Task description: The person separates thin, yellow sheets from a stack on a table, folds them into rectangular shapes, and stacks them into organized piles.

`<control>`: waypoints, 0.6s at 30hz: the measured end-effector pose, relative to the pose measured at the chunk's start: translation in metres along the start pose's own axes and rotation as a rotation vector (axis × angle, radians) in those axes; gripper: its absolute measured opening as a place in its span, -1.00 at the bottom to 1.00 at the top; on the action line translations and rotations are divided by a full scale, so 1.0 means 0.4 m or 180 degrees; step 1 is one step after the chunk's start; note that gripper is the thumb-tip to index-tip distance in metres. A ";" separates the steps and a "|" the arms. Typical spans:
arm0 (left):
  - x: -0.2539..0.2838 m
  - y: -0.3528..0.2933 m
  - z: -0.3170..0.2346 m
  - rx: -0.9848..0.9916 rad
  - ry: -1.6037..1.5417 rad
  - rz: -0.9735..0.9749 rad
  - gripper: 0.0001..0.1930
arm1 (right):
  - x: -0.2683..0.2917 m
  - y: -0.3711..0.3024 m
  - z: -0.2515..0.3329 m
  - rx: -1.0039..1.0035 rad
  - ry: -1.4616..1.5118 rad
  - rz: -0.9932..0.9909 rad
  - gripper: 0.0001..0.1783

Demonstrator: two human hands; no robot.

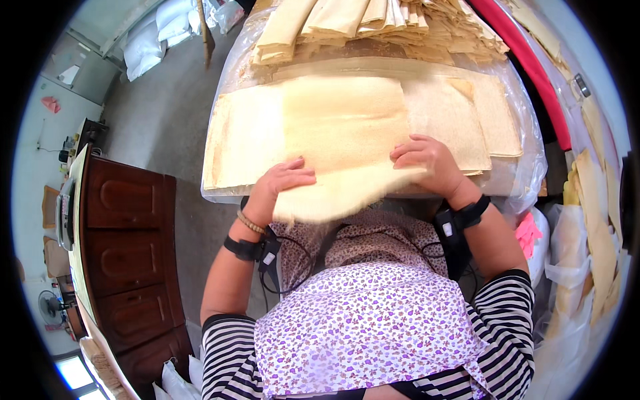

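A thin pale-yellow sheet (347,127) lies over a layer of similar pale sheets (247,133). Its near end curls up and hangs past the table's near edge, smeared by motion. My left hand (285,181) holds this sheet at its left side, fingers lying on top and thumb hidden. On the other side my right hand (430,163) grips the right edge with bent fingers; its thumb is hidden too. The fibrous sheets underneath spread out to the left and right, some overlapping.
Folded yellowish sheets (373,27) are piled at the table's far end. Clear plastic (530,177) covers the table's edges. A dark wooden cabinet (127,253) stands to the left, white sacks (143,50) lie far left, and bagged sheets (570,267) stand at right.
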State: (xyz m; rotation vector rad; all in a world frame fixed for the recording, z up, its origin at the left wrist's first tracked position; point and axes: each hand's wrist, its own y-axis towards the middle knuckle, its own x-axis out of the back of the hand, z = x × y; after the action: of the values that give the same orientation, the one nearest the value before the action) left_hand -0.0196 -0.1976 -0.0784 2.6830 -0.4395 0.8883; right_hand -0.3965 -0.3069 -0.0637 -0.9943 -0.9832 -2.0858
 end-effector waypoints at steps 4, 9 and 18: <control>-0.012 -0.016 0.016 -0.0233 0.0078 -0.0398 -0.70 | -0.003 0.000 0.013 0.0019 0.0299 -0.0201 -0.80; -0.002 0.076 -0.023 0.2061 -0.0024 -0.0580 -0.68 | -0.027 0.059 -0.001 -0.2300 0.1455 -0.0300 -0.60; -0.032 0.116 0.001 0.1923 0.0391 -0.1226 -0.65 | -0.054 0.091 0.081 -0.2411 -0.0517 -0.0563 -0.28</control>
State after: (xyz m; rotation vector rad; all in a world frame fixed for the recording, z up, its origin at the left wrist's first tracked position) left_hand -0.0462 -0.2377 -0.0788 3.0389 0.4364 1.1950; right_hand -0.3455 -0.2951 -0.0547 -1.4985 -0.3321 -2.6270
